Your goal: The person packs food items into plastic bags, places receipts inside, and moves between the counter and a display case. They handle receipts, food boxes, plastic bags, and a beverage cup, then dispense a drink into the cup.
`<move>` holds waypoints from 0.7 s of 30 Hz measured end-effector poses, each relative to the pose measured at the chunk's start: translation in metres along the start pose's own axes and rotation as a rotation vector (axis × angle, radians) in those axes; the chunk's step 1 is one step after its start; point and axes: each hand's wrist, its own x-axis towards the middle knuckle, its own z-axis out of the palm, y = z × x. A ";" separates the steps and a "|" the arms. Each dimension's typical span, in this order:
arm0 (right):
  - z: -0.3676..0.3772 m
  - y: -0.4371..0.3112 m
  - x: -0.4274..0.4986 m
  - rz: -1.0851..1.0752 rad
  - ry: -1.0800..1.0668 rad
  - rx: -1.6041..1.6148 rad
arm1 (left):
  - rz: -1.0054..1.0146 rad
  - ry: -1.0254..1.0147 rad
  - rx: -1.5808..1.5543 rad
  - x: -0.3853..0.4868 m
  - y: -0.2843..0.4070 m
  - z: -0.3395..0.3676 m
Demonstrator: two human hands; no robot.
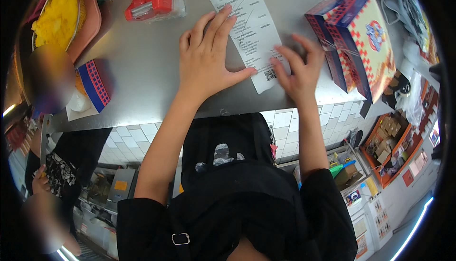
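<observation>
A long printed paper receipt with pen strokes on it lies on the stainless steel counter. My left hand is spread palm down at the receipt's left side. Its thumb tip and longest fingertips reach the paper's edge. Near the lower right of the receipt is my right hand, slightly blurred, fingers bent and apart. Its thumb and fingertips overlap the paper's right margin; whether they touch it is unclear. To the right of that hand stand printed cardboard food boxes, side by side.
A red tape dispenser sits at the back. Yellow rice fills a basket at upper left, beside a pink tray. A blue-and-red paper food holder lies near the left front. Another person's hand holds a long blade at far left.
</observation>
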 end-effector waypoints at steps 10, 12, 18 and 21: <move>0.015 0.004 0.035 -0.314 -0.198 0.022 | 0.008 0.043 -0.013 0.004 0.001 0.004; 0.012 0.002 0.034 -0.423 -0.178 -0.073 | 0.025 0.033 0.019 0.004 0.003 0.004; 0.000 0.000 0.008 -0.554 -0.246 0.014 | 0.039 0.020 0.020 0.001 0.000 0.002; 0.000 0.011 -0.019 -0.009 0.073 0.138 | 0.005 0.066 -0.069 -0.003 -0.003 0.005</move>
